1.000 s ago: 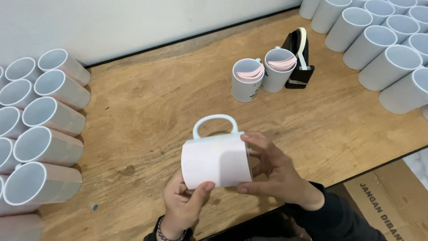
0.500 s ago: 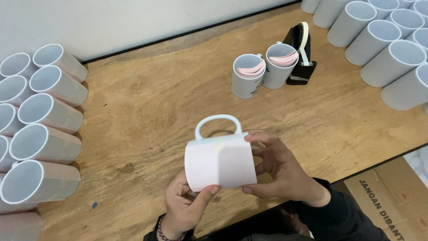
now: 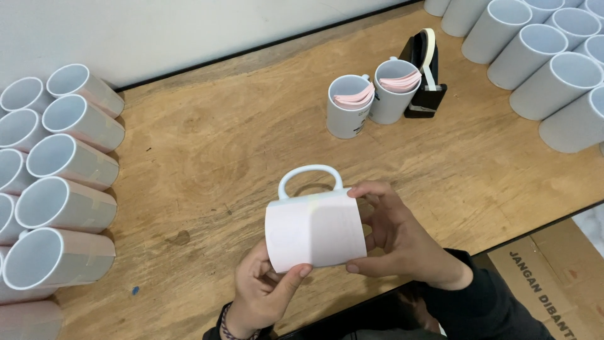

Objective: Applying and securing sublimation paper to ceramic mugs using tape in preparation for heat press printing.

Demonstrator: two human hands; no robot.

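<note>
Held above the front edge of a wooden table (image 3: 207, 151) (raw plywood, grainy, with a dark knot stain): a white mug (image 3: 313, 223), glossy ceramic, its barrel wrapped in a pale, matte sheet of paper. Lying on its side, long axis running left to right across the view, rounded loop handle pointing away toward the far wall. Mouth and base both hidden by the wrap and the hands; cannot tell which end is which.

Left hand (image 3: 264, 293) under the lower left corner, fingers curled closed on the mug, thumb pressed flat against the paper's bottom edge. Right hand (image 3: 399, 239) at the right end, fingers wrapped narrowly around that end, index fingertip on the top corner, thumb under the bottom corner. Dark sleeve on the right wrist, a beaded band on the left.

Well apart at the left: a stack of wrapped mugs (image 3: 60, 195) lying on their sides, open mouths facing the camera, pinkish paper around each. At the far right: bare white mugs (image 3: 541, 50), leaning in rows. Between them, further back: two upright mugs (image 3: 368, 101) stuffed with curled pink sheets, touching each other, and just beside them a black tape dispenser (image 3: 425, 75) with a pale roll. A cardboard box (image 3: 553, 277) below the table's right edge. Nothing between the hands and the handle side.
</note>
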